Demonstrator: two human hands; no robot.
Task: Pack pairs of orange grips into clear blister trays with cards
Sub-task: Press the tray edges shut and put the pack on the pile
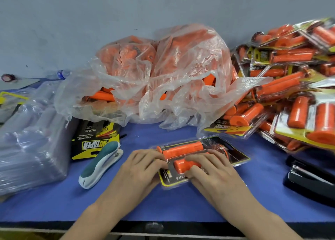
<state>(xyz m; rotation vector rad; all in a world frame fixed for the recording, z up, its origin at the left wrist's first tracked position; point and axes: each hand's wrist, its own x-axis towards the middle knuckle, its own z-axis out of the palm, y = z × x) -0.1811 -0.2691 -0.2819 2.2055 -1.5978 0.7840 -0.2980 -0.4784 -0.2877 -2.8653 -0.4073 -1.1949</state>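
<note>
On the blue surface (pixel 54 209), right of the stapler (pixel 100 164), the left grip (pixel 143 164) presses flat-fingered on the left end of the clear tray (pixel 213 141) holding two orange handles (pixel 183 148) over its card (pixel 235 156), while the right grip (pixel 210 169) lies flat across the nearer handle (pixel 181 165).

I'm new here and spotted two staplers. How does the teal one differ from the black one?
The teal stapler is rounded, teal and white; the black stapler is boxy and dark with a metal strip. The teal one lies left of the pack, fully in view; the black one lies right, partly cut off. Both rest on the blue table.
</note>
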